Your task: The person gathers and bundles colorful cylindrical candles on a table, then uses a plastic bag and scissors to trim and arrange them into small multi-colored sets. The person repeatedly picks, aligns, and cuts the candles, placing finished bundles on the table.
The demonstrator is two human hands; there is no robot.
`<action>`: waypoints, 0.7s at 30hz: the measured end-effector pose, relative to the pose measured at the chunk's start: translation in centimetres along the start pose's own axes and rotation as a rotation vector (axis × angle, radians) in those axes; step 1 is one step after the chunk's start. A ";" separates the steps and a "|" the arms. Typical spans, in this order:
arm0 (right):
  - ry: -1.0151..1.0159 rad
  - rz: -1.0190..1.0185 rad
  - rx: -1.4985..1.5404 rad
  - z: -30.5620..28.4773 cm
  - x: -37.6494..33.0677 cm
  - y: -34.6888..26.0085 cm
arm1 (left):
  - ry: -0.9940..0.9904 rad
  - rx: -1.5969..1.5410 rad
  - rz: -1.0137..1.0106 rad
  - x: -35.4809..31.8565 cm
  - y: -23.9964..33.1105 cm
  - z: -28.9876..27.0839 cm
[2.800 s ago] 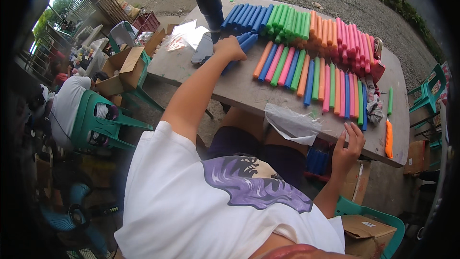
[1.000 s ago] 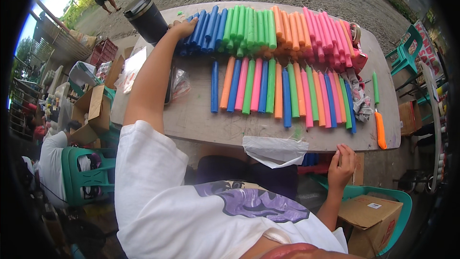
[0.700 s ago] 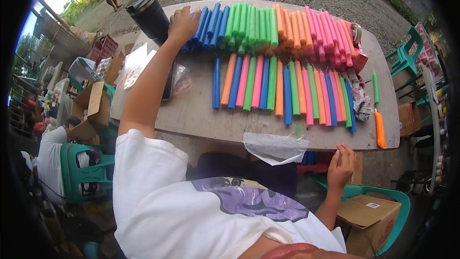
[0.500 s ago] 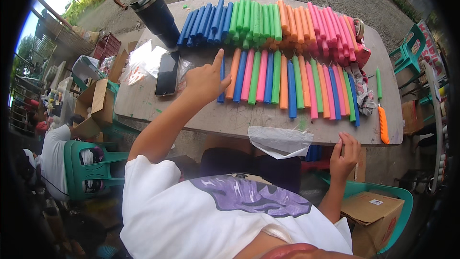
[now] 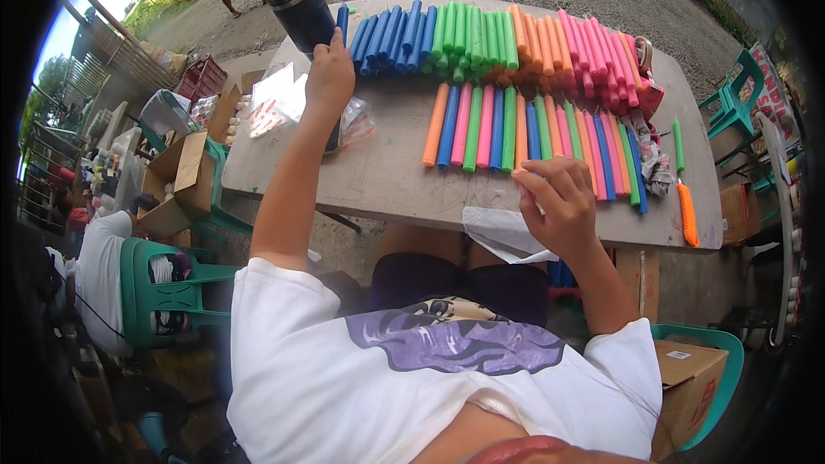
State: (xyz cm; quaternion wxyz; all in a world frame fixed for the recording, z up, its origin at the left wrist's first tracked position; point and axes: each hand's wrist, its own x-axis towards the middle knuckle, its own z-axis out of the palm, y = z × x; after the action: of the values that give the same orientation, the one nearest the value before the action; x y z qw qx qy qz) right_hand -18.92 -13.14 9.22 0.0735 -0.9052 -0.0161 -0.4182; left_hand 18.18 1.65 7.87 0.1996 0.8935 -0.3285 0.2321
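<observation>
Several coloured foam tubes lie in a flat row (image 5: 533, 129) on the grey table (image 5: 387, 180), with a stacked pile of blue, green, orange and pink tubes (image 5: 498, 39) behind it. My left hand (image 5: 329, 77) is raised at the far left of the table, shut on a blue tube (image 5: 342, 19) that sticks up beside a black tumbler (image 5: 301, 7). My right hand (image 5: 559, 202) rests at the table's front edge. Its bent fingers touch the near ends of the row's tubes, just above a clear plastic bag (image 5: 498, 236) hanging off the edge.
An orange-handled knife (image 5: 687, 215) and a lone green tube (image 5: 677, 142) lie at the table's right end. Papers and small clear bags (image 5: 275, 103) lie at the left. Cardboard boxes (image 5: 185, 185), green plastic chairs (image 5: 163, 292) and a seated person (image 5: 99, 266) are to my left.
My left hand moved from the row to the far left corner by the tumbler, now holding a blue tube. My right hand rose from my lap to the table's front edge.
</observation>
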 end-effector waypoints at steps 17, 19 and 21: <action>-0.018 -0.083 0.207 2.5 5.3 -6.0 | -0.711 -2.284 -0.414 -11.5 15.0 -3.6; -0.189 -0.191 0.195 5.2 4.5 -6.1 | -0.962 -2.494 -0.508 -13.4 15.9 -4.1; -0.274 -0.147 0.113 8.1 3.1 -5.1 | -1.007 -2.725 -0.588 -15.8 14.8 -3.7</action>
State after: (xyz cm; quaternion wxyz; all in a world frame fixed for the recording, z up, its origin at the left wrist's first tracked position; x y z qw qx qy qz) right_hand -11.24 -6.99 6.97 0.0905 -0.9446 -0.1155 -0.2935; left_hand -3.59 0.90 5.27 0.7705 0.0398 -0.1328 -0.6221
